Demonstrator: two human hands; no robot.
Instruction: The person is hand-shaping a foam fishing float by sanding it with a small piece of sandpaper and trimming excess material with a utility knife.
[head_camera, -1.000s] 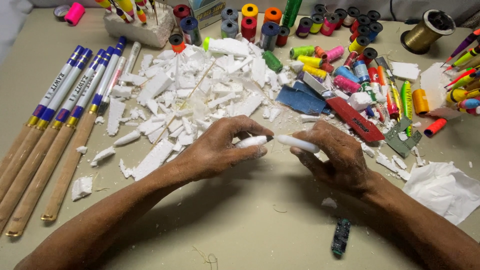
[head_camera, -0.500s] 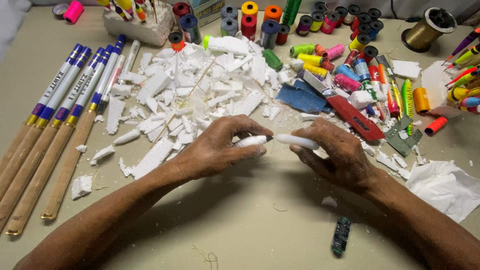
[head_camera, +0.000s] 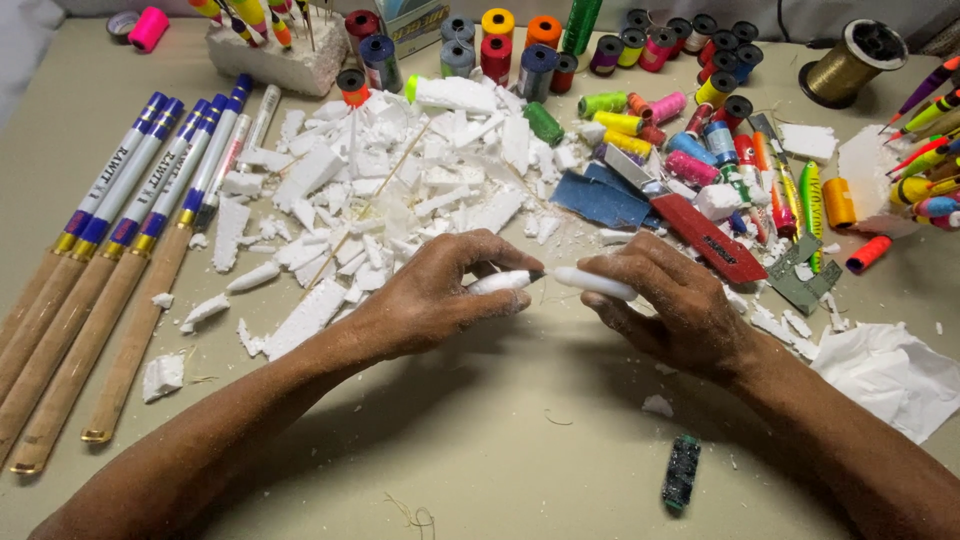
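I'm mid-shaping: left hand (head_camera: 425, 300) and right hand (head_camera: 675, 305), fingers clamped on the white foam stick (head_camera: 560, 281); next needs gentle, even pressure.

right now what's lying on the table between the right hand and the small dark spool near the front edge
In the head view, one small white foam crumb lies on the beige table between the right hand and the small dark spool; otherwise that stretch is bare.

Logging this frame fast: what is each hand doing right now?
Left hand: closed on one end of a white foam stick.
Right hand: closed on the other end of the same foam stick.
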